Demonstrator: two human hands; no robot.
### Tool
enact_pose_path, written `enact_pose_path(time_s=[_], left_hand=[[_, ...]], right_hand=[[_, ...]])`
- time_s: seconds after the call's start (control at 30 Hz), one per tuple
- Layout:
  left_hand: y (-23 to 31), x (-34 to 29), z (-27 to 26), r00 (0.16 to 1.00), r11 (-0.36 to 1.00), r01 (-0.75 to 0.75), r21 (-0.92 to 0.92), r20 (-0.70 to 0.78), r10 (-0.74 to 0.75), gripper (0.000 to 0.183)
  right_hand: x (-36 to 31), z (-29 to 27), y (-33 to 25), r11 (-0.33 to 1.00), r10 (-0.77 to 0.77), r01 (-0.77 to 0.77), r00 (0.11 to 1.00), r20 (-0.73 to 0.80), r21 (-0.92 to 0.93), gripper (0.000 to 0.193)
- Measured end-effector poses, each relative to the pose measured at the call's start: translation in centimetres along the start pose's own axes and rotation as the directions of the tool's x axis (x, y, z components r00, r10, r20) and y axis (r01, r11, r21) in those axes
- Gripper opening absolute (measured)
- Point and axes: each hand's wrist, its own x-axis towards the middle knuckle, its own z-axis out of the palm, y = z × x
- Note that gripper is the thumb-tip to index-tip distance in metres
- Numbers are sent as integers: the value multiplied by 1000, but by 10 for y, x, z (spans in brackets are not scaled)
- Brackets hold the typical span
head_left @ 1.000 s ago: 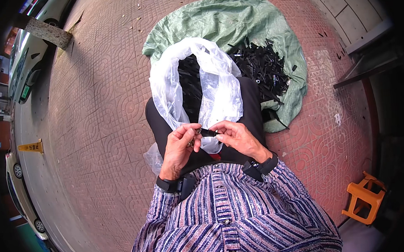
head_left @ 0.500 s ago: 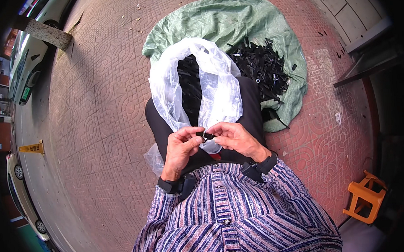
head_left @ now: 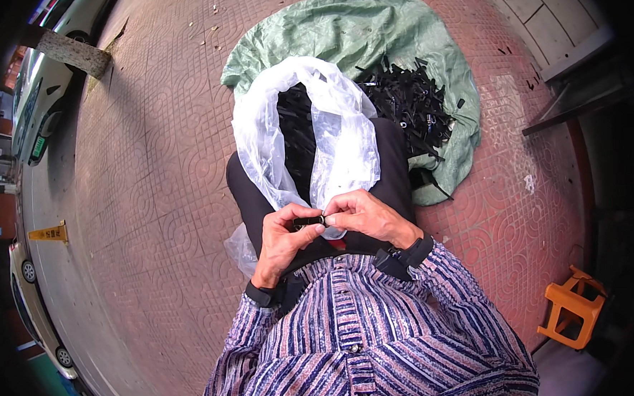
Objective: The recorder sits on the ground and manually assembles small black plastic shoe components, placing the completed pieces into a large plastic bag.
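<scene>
Strip (head_left: 307,222), black, lies about level just above the thighs (head_left: 395,161): the left hand (head_left: 279,241) pinches it, seemingly for steadiness, while closed fingertips of the right hand (head_left: 370,218) hold its bright end at 3 o'clock. Held this close, it is probably easier to see. At 12 o'clock the bag (head_left: 350,146) rests against the thighs, rim spread wide, perhaps to hold its mouth open over the black pieces (head_left: 295,131) inside. Beyond, at 1 o'clock, the heap (head_left: 405,104) lies on a green sheet (head_left: 287,45), which likely keeps it off the paving (head_left: 165,170)
</scene>
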Motion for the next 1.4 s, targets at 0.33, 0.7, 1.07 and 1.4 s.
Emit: enact_pose_path(time_s=[0.33, 0.7, 1.07, 1.4], left_hand=[[-11, 11, 13, 982, 990, -40, 137, -177, 64, 14], [-22, 17, 24, 941, 939, -189, 288, -219, 257, 16], [-6, 22, 22, 910, 771, -267, 578, -111, 399, 17], [-18, 18, 27, 939, 973, -192, 127, -264, 219, 10]], right_hand=[[9, 13, 5, 625, -566, 223, 789, -239, -748, 24], [21, 24, 18, 878, -340, 88, 806, -484, -471, 27], [27, 15, 27, 967, -204, 104, 858, -472, -231, 33], [22, 24, 13, 981, -194, 167, 859, -473, -99, 28]])
